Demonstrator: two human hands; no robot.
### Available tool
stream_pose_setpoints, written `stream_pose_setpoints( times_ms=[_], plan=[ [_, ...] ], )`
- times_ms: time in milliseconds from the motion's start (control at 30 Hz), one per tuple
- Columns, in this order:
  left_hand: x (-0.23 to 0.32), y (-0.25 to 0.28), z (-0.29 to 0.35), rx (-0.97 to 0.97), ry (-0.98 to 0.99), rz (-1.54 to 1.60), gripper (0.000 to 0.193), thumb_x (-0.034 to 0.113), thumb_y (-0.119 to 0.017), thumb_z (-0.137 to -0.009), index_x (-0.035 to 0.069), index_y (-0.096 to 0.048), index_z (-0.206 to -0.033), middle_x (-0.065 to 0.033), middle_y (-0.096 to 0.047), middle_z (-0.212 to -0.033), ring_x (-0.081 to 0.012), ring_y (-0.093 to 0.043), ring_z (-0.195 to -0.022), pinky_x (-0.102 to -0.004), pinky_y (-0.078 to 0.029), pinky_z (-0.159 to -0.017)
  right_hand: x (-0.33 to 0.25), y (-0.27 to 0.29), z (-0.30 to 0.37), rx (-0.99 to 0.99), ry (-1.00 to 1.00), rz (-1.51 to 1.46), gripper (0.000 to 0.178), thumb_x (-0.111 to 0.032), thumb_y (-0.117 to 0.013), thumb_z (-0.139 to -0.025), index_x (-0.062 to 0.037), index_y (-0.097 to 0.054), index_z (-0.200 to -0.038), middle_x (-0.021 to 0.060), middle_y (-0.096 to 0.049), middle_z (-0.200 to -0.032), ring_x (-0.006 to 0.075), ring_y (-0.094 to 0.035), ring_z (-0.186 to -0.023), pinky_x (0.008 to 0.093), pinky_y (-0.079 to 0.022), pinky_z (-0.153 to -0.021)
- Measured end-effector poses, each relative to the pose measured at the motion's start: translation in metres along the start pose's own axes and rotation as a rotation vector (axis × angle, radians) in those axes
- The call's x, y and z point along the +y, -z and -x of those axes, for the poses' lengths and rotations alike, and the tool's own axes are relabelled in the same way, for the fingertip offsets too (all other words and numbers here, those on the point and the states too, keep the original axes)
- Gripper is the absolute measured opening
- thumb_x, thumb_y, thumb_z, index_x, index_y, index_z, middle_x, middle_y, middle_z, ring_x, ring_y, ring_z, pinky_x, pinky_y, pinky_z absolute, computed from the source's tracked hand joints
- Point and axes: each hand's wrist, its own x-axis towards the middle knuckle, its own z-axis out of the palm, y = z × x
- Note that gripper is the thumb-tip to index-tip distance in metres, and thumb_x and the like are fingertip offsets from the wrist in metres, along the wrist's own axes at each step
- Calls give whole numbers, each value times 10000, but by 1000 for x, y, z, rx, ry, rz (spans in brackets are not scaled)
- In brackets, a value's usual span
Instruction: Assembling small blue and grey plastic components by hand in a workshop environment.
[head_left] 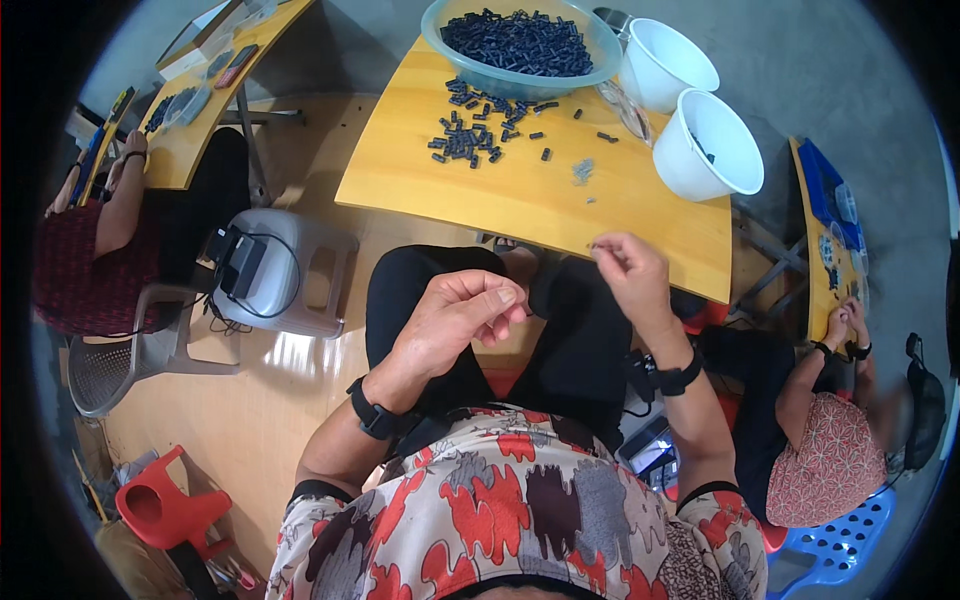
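My left hand (455,320) hovers over my lap with its fingers curled in; whether anything small sits inside them is hidden. Near the front edge of the yellow wooden table (420,175), my right hand (630,275) pinches a tiny thin piece between thumb and forefinger. A scatter of small dark parts (478,128) lies on the table beyond my hands. Behind it stands a pale blue bowl (440,45) full of the same dark parts. A little heap of tiny grey bits (583,172) lies mid-table.
Two white bowls (708,145) stand tilted at the table's right end. A grey plastic stool (290,272) with a black device is on my left. One person sits at a table far left (85,250), another at the right (825,440). A red stool (160,505) lies lower left.
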Motion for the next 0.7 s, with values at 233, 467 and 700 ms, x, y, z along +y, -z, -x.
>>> stream_pose_setpoints(
  times_ms=[233, 467, 700],
  plan=[
    [-1, -1, -2, 1, 25, -28, 181, 179, -568, -903, 15, -642, -925, -41, -642, -764, -76, -575, -588, -183, -473, -512, 24, -6, -50, 98, 95, 162, 105, -45, -666, -746, -25, -616, -836, 103, -625, -744, 215, -617, -628, 302, -479, -562],
    [-5, 9, -2, 20, 25, -22, 183, 182, -566, -904, 19, -644, -931, -43, -645, -768, -78, -579, -596, -185, -480, -514, 33, -14, -64, 12, 140, 233, 89, -35, -641, -743, -42, -619, -829, 102, -636, -778, 235, -625, -648, 327, -487, -577],
    [-6, 11, -6, 4, 15, -2, 182, 185, -565, -905, 25, -648, -928, -44, -646, -767, -79, -582, -599, -185, -482, -516, 46, -6, -81, 123, -13, 176, 117, -53, -651, -748, -40, -630, -863, 109, -644, -747, 218, -641, -649, 306, -489, -582]
  ],
)
